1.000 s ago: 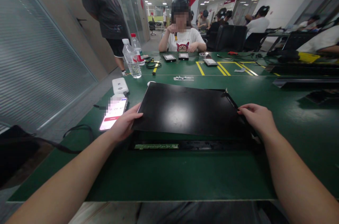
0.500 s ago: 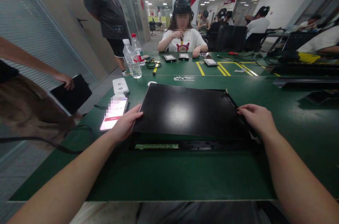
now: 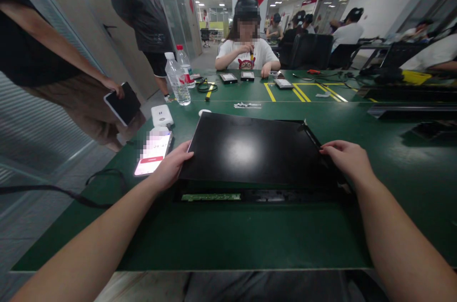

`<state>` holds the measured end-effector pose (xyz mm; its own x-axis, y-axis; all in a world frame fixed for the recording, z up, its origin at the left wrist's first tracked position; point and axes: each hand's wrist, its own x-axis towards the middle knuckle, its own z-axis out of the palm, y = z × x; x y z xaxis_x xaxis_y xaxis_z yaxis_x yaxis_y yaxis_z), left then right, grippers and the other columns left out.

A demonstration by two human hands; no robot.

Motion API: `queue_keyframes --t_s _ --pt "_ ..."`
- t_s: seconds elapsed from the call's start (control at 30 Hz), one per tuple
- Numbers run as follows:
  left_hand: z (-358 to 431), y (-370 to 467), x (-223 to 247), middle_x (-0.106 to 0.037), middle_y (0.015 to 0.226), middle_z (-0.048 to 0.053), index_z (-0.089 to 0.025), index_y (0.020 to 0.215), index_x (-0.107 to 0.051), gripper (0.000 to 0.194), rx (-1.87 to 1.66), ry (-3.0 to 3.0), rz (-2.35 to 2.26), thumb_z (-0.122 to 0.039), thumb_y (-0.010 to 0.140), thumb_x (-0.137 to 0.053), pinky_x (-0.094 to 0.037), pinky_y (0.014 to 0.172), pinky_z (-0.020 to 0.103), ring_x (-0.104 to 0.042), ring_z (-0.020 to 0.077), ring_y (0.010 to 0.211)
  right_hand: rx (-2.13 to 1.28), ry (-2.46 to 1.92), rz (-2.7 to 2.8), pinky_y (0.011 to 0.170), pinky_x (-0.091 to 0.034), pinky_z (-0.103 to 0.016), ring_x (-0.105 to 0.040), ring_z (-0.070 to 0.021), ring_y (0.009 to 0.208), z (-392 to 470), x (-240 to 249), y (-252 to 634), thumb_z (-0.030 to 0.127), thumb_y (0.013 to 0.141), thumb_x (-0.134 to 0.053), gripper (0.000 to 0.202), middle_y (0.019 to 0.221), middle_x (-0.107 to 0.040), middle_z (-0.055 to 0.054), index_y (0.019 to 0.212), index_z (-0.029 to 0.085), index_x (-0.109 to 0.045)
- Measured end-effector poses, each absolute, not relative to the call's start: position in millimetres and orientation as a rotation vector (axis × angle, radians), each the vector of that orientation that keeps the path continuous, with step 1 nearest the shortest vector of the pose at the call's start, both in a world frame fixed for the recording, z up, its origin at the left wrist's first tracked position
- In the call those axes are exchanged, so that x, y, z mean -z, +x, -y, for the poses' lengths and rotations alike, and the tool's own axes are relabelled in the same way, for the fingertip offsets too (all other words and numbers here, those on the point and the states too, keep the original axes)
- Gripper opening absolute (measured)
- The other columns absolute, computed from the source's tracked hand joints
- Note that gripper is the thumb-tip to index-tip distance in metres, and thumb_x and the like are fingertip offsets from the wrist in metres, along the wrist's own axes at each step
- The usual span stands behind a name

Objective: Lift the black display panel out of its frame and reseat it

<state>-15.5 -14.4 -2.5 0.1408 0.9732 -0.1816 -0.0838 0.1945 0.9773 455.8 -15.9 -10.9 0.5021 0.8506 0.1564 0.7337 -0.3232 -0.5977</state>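
A glossy black screen panel [image 3: 246, 150] lies tilted over a thin black frame [image 3: 285, 196], its near edge raised off the frame's lower bar. A green circuit strip [image 3: 211, 197] shows along that bar. My left hand [image 3: 174, 163] is closed on the panel's left edge, thumb on top and fingers hidden beneath. With thumb and fingers together, my right hand [image 3: 344, 157] pinches the right side of the black frame, close to the panel's right edge. Just left of my left hand rests a lit phone [image 3: 154, 154].
On the green table [image 3: 250, 240] stand two plastic bottles [image 3: 177, 81] and a white power bank [image 3: 162, 115]. Several hard drives [image 3: 228, 78] lie before a seated person [image 3: 248, 52] opposite. Long black strips [image 3: 410, 111] lie at right. A cable [image 3: 71, 192] crosses the left edge.
The person at the left has stepped forward, and the dark book-like object in their hand has moved right. My hands and the panel have barely moved.
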Motion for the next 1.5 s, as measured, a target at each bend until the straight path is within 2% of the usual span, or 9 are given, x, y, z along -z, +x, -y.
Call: queue_keyframes --t_s 0.37,0.6,0.77,0.93,1.17,1.5 --pt "13.4 -17.0 5.4 -0.08 0.113 0.01 -0.017 0.128 -0.065 0.061 -0.984 1.043 -1.084 -0.031 0.07 -0.079 -0.061 0.087 0.042 -0.074 0.0358 0.108 -0.266 -2.138 1.294 0.075 -0.049 -0.04 -0.069 -0.0285 0.084 17.1 9.8 456.7 0.033 0.074 -0.063 0.014 0.08 -0.076 -0.007 0.07 0.028 -0.075" --pt "13.5 -14.8 6.0 -0.081 0.104 0.007 -0.018 0.12 -0.066 0.053 -1.015 0.982 -1.111 -0.025 0.068 -0.077 -0.062 0.082 0.04 -0.077 0.0328 0.1 -0.252 -2.162 1.297 0.072 -0.047 -0.04 -0.068 -0.0287 0.081 16.0 10.0 457.2 0.035 0.073 -0.062 0.015 0.08 -0.076 -0.007 0.068 0.028 -0.075" --pt "15.0 -13.4 3.5 -0.081 0.103 0.008 -0.016 0.118 -0.066 0.053 -1.026 0.97 -1.129 -0.022 0.067 -0.077 -0.063 0.08 0.039 -0.077 0.0322 0.099 -0.27 -2.146 1.292 0.073 -0.048 -0.04 -0.068 -0.0293 0.083 16.3 10.9 459.0 0.036 0.072 -0.062 0.015 0.08 -0.077 -0.007 0.068 0.029 -0.075" --pt "16.2 -11.7 -0.6 -0.081 0.108 0.01 -0.014 0.128 -0.065 0.063 -1.023 0.964 -1.133 -0.021 0.067 -0.076 -0.064 0.082 0.04 -0.077 0.0339 0.102 -0.279 -2.138 1.283 0.074 -0.049 -0.041 -0.068 -0.0296 0.084 16.1 11.6 460.1 0.036 0.071 -0.062 0.016 0.082 -0.077 -0.007 0.068 0.028 -0.076" --pt "17.3 -10.7 -1.9 -0.08 0.119 0.01 -0.014 0.151 -0.052 0.086 -1.026 0.97 -1.081 -0.018 0.068 -0.073 -0.064 0.087 0.043 -0.076 0.0347 0.105 -0.287 -2.144 1.275 0.073 -0.05 -0.039 -0.068 -0.0287 0.084 15.3 13.0 461.9 0.035 0.071 -0.063 0.016 0.083 -0.078 -0.006 0.07 0.028 -0.077" --pt "16.8 -10.3 0.3 -0.08 0.12 0.012 -0.016 0.147 -0.057 0.07 -1.029 0.995 -1.114 -0.021 0.079 -0.075 -0.064 0.091 0.041 -0.078 0.032 0.106 -0.28 -2.118 1.271 0.073 -0.05 -0.038 -0.069 -0.0281 0.083 14.9 15.4 464.0 0.035 0.072 -0.063 0.017 0.082 -0.078 -0.006 0.071 0.027 -0.078"
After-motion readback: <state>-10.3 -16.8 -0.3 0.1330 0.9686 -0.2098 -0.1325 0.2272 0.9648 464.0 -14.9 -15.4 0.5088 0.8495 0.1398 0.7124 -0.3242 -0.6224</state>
